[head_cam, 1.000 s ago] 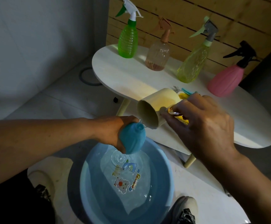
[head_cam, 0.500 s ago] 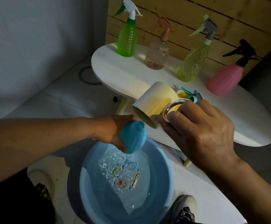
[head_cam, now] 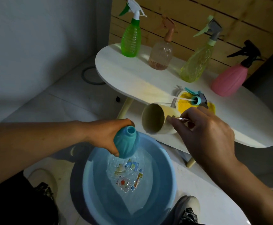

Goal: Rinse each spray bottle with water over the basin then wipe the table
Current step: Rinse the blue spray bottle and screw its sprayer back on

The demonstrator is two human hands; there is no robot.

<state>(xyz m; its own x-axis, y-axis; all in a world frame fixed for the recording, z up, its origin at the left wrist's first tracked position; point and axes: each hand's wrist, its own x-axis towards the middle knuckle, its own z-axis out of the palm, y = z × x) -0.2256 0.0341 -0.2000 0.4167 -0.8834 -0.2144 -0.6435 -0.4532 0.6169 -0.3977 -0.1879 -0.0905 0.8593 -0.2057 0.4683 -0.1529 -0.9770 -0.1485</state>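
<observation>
The left hand (head_cam: 106,135) covers the far side of the teal bottle (head_cam: 126,144), so its full shape stays unseen. The right hand (head_cam: 204,137) hides the cup's (head_cam: 155,120) handle and base; only a glint of metal shows between the fingers. The basin's (head_cam: 168,159) near rim runs off the bottom edge, and its printed picture is too rippled to read. Both shoes (head_cam: 187,208) are cut off or shadowed. At the table's (head_cam: 132,75) near edge, the sprayer head (head_cam: 197,99) overlaps the yellow cloth (head_cam: 184,106), part hidden by the hand.
</observation>
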